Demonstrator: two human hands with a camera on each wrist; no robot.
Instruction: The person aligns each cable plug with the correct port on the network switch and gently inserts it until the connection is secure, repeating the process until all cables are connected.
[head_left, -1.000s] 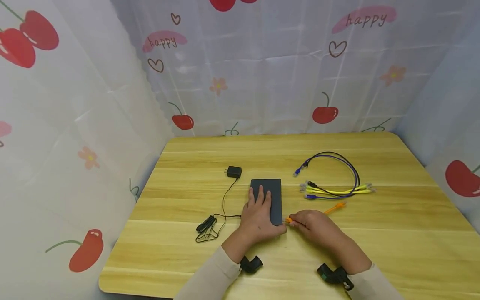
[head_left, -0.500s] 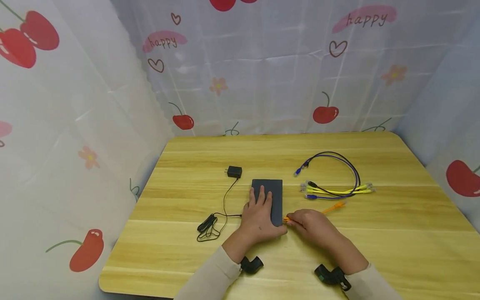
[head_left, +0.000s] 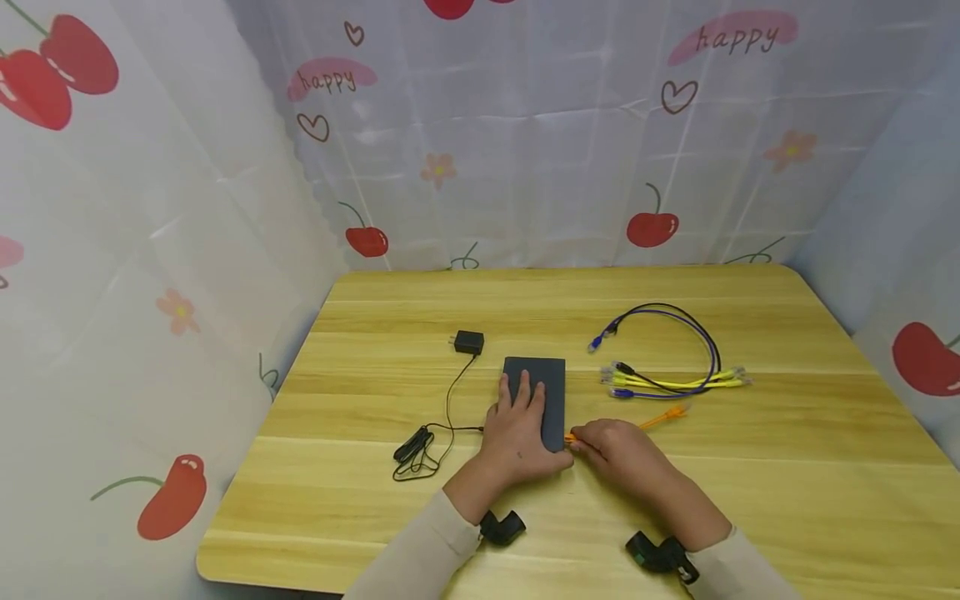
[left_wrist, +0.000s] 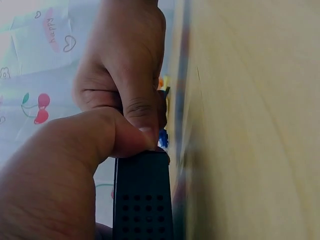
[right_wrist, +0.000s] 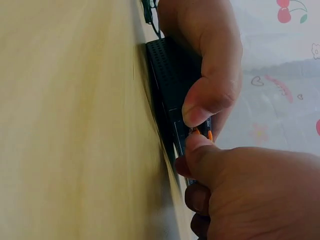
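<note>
A flat dark network switch (head_left: 553,404) lies on the table. My left hand (head_left: 519,442) rests across it, fingers spread straight over the top, thumb bent against its front right corner. My right hand (head_left: 630,458) pinches one plug end of an orange network cable (head_left: 663,416) at the switch's right side. In the right wrist view a bit of the orange plug (right_wrist: 210,135) shows between the thumbs, right by the port side; how deep it sits is hidden. Vent holes line the switch's end (left_wrist: 143,215) in the left wrist view, where both thumbs meet at its corner.
A black power adapter (head_left: 469,342) lies behind and left, its lead running to a bundled coil (head_left: 412,450) and on to the switch's left side. Several yellow cables (head_left: 675,381) and looped blue and black cables (head_left: 708,342) lie at right on the wooden table (head_left: 360,517).
My right hand has moved slightly left with the orange plug, now closer against the switch. The switch shifted a touch to the right early on; the left hand stays on it.
</note>
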